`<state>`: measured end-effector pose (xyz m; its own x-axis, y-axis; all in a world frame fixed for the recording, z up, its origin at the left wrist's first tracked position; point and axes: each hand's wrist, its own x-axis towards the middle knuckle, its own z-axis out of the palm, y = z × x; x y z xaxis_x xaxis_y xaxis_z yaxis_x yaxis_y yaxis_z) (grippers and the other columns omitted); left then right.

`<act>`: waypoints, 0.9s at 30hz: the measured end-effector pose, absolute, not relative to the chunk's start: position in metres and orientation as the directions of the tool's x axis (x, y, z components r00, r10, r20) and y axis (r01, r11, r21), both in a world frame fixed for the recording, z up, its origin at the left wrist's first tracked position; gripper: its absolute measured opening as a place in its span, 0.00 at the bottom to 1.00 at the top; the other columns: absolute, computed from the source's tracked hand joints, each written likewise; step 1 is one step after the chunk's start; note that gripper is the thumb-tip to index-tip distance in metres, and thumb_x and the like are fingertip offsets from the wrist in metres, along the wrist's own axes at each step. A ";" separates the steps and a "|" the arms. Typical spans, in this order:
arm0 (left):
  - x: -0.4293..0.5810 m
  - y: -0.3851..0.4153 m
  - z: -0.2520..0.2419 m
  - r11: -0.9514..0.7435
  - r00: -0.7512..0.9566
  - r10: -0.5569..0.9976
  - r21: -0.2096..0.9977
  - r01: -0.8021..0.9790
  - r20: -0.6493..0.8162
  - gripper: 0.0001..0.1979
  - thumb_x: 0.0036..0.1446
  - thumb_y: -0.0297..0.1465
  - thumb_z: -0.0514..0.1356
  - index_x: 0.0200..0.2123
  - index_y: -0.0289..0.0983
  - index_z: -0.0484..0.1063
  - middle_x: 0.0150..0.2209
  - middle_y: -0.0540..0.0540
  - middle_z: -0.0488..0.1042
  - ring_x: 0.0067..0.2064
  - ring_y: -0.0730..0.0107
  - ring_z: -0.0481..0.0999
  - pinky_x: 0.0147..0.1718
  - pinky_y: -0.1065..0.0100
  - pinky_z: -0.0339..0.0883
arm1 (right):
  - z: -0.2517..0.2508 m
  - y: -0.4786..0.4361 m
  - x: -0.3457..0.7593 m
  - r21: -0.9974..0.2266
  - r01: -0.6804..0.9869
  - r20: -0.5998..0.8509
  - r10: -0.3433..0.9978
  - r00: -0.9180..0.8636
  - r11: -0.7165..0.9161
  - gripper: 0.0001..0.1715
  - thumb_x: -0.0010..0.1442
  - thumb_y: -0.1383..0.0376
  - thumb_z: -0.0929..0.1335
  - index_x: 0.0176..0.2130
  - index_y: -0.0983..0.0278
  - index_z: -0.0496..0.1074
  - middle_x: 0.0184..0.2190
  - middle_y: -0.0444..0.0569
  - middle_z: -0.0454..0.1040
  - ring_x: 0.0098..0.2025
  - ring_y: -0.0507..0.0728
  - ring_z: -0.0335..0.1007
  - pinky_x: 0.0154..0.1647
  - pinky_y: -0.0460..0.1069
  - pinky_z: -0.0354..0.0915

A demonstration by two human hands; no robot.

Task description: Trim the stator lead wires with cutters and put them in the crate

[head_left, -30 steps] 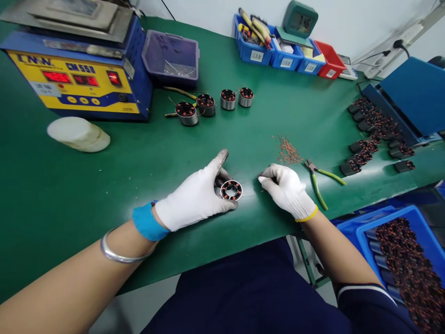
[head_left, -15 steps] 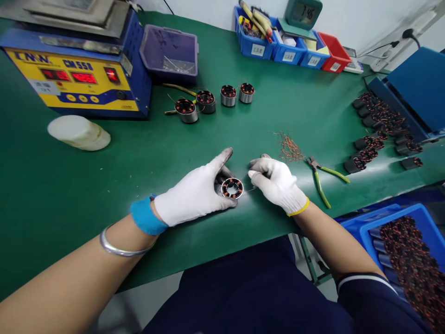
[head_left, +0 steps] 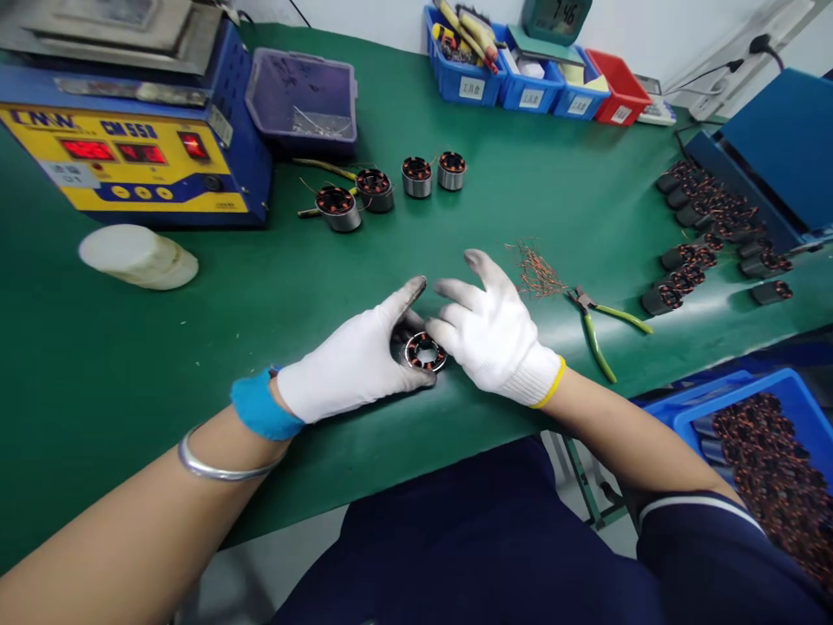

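A small round motor stator with copper windings rests on the green mat near the front edge. My left hand, in a white glove, is wrapped round its left side, index finger stretched out over it. My right hand, also gloved, touches the stator's right side with thumb and forefinger; its other fingers are spread above.
Several finished stators stand in a row farther back. A pile of cut copper wire and green-handled cutters lie to the right. A yellow and blue machine, a purple tray, small bins and dark stators ring the mat.
My right hand has moved left from beside the stator up against it, and its fingers have opened out. The left hand stays on the stator.
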<state>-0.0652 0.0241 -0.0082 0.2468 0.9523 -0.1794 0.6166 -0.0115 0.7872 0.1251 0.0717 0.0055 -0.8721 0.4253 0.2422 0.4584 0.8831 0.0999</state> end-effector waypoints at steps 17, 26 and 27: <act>-0.074 0.024 -0.010 -0.069 0.325 0.931 0.792 0.607 -0.168 0.48 0.46 0.40 0.66 0.67 0.37 0.49 0.51 0.43 0.75 0.50 0.57 0.75 0.52 0.58 0.68 | -0.025 0.060 0.145 -0.128 0.516 0.155 0.531 -0.833 0.847 0.18 0.64 0.59 0.61 0.45 0.65 0.74 0.39 0.52 0.78 0.42 0.59 0.73 0.66 0.64 0.46; -0.041 0.008 -0.017 -0.326 0.307 0.940 0.657 0.680 0.148 0.10 0.55 0.32 0.57 0.41 0.36 0.71 0.41 0.43 0.76 0.43 0.62 0.74 0.45 0.61 0.68 | -0.020 0.064 0.148 -0.125 0.458 0.180 0.474 -0.862 0.880 0.16 0.63 0.63 0.61 0.39 0.65 0.77 0.36 0.51 0.80 0.37 0.58 0.73 0.65 0.65 0.49; -0.039 0.009 -0.018 -0.331 0.318 0.937 0.655 0.679 0.145 0.09 0.54 0.31 0.57 0.39 0.36 0.70 0.39 0.43 0.75 0.42 0.62 0.73 0.44 0.60 0.68 | -0.018 0.064 0.150 -0.125 0.450 0.175 0.466 -0.868 0.884 0.17 0.63 0.63 0.60 0.38 0.65 0.77 0.35 0.51 0.80 0.38 0.58 0.73 0.65 0.65 0.49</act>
